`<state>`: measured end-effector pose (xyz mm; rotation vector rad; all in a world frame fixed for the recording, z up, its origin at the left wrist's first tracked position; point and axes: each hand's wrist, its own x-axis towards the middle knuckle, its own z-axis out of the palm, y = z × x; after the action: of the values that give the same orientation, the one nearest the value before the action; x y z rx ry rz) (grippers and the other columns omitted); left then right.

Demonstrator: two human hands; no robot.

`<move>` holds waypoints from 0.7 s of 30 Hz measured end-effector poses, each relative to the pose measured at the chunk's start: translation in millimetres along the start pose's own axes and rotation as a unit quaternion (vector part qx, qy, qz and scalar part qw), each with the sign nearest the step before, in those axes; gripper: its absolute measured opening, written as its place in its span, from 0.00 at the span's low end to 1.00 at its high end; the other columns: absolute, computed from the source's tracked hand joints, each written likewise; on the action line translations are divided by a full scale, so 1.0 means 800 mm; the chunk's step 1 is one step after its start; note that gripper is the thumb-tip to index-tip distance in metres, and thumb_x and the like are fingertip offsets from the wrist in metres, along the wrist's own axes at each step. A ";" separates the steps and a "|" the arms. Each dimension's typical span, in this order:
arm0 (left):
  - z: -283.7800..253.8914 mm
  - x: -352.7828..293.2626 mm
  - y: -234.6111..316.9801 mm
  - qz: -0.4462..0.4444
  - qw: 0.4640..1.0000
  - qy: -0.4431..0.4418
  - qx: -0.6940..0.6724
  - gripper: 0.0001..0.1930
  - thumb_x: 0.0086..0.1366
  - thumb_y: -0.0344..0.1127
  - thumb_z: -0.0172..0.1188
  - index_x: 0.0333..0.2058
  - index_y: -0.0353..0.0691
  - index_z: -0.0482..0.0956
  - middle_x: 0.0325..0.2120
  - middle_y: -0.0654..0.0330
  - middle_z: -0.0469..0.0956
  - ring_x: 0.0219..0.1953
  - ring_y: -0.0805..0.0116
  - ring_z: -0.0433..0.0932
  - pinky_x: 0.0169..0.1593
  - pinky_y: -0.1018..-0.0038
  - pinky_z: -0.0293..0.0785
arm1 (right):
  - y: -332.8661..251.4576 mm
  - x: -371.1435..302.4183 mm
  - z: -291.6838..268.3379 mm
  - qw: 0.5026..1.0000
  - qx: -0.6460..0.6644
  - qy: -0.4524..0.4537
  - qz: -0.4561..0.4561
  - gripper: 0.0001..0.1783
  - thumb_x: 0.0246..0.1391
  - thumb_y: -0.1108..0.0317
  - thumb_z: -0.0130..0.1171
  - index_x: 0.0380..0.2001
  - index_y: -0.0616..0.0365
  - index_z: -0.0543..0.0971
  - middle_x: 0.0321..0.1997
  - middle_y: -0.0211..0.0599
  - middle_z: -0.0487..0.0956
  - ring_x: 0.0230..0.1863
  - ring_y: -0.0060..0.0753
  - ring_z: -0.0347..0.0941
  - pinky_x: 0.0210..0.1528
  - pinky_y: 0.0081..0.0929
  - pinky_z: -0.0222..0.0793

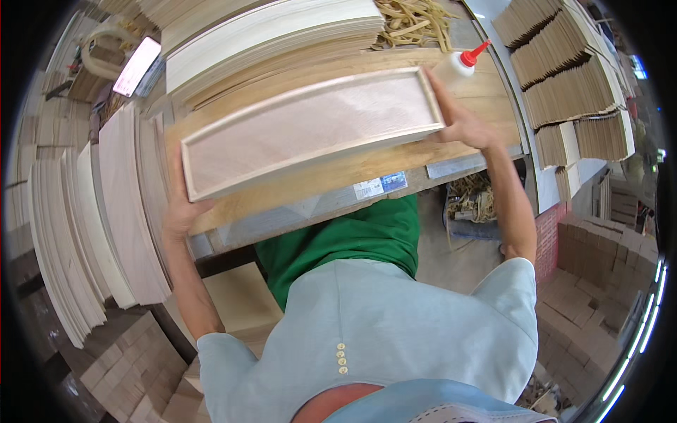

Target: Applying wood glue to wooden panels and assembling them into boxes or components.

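Observation:
A long, shallow wooden tray (310, 130) with a thin raised rim is held between my two hands over the workbench. My left hand (183, 208) grips its left end, fingers along the outside and thumb near the front corner. At the other end, my right hand (462, 121) is closed on the short side. The tray's pale pinkish inner panel faces up. Just beyond my right hand stands a white squeeze bottle (458, 65) with a red nozzle. Beneath the tray lies a light wooden board (486, 106) on the bench.
Stacked thin wooden panels (275, 46) line the bench's far side, and more panels (116, 204) stand at the left. Yellowish strips (416, 21) lie in a heap at the back. Wood-piece stacks (571, 77) fill the right. A bin of strips (472, 204) sits below the bench.

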<state>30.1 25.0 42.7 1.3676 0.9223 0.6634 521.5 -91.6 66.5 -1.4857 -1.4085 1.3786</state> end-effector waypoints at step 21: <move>0.006 0.016 -0.005 0.055 0.990 0.033 0.128 0.41 0.59 0.34 0.49 0.68 0.39 0.38 0.69 0.53 0.41 0.70 0.61 0.41 0.70 0.68 0.35 | 0.014 0.000 0.012 0.994 0.023 0.085 -0.059 0.47 0.54 0.51 0.58 0.69 0.53 0.46 0.73 0.37 0.47 0.71 0.44 0.45 0.67 0.41 0.51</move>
<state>40.2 32.6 36.8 1.6430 1.0163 0.6942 515.6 -95.3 53.6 -1.4312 -1.3272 1.1764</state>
